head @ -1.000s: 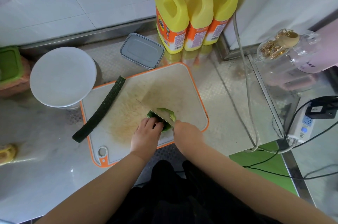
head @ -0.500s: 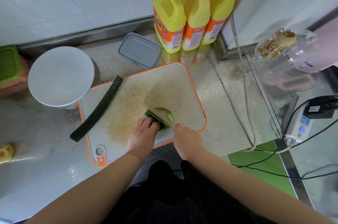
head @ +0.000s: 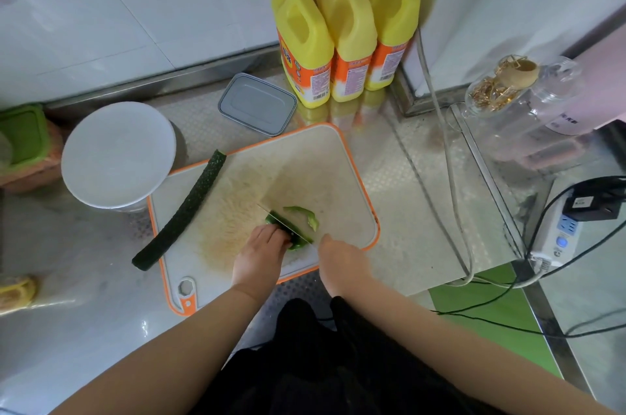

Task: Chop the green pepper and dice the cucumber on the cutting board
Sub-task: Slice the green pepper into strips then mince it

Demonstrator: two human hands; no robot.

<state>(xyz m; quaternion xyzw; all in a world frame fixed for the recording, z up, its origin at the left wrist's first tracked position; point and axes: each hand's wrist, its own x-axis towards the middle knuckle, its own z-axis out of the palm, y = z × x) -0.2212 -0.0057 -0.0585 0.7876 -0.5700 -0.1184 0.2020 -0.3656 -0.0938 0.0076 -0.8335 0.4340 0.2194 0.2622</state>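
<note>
An orange-rimmed white cutting board [head: 305, 160] lies on the steel counter. Near its front edge sits the green pepper [head: 298, 243], held down by the curled fingers of my left hand [head: 262, 253]. A knife [head: 288, 224] stands edge-down across the pepper, its handle gripped by my right hand [head: 340, 262]. A cut strip of pepper [head: 306, 215] lies just right of the blade. The long dark cucumber [head: 184, 211] rests whole across the board's left rim, one end on the counter.
A white round lid [head: 117, 153] sits left of the board, a grey lidded box [head: 257, 103] behind it, and three yellow bottles [head: 342, 42] at the back. A glass jar [head: 518, 103], cables and a power strip [head: 559, 238] lie to the right.
The knife blade has come down from a tilted, raised position into the pepper. A cut strip now lies apart on the right of the blade. The cucumber has not moved.
</note>
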